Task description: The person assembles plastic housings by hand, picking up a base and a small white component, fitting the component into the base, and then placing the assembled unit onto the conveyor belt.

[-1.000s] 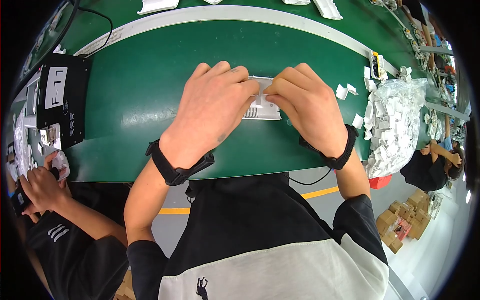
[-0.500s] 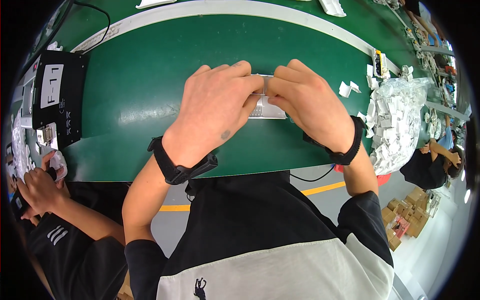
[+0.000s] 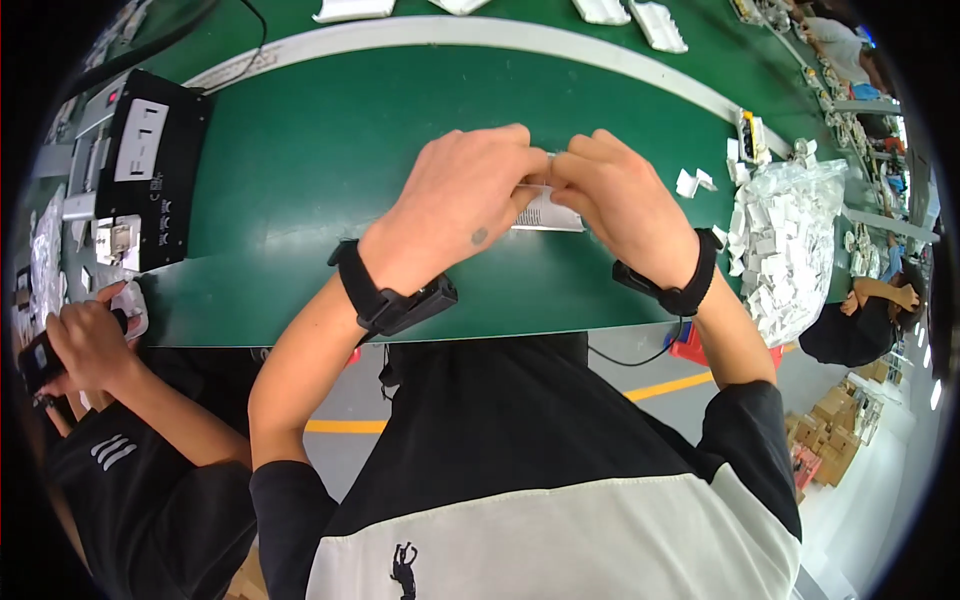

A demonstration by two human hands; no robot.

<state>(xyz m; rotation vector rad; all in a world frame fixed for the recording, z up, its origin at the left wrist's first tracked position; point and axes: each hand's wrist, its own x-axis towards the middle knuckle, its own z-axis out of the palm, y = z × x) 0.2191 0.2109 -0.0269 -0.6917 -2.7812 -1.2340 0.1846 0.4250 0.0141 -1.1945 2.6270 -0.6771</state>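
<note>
Over the green table (image 3: 320,130), my left hand (image 3: 460,195) and my right hand (image 3: 630,205) are brought together with bent, closed fingers. They grip a white rectangular piece (image 3: 553,214) with fine grey print on its near face. My fingers hide its far part, so its full shape cannot be made out. The knuckles of both hands nearly touch above it. Each wrist wears a black strap, the left one carrying a small black block.
A black machine box (image 3: 165,170) stands at the left, beside a co-worker's hands (image 3: 90,345). On the right lies a clear bag of small white parts (image 3: 785,255), with loose white scraps (image 3: 695,182) nearby. A pale rail (image 3: 450,32) crosses the far side, white shells (image 3: 658,27) beyond it.
The view has shifted slightly. Both hands still grip the white piece; their fingers have drawn closer together over it, and less of its far part shows.
</note>
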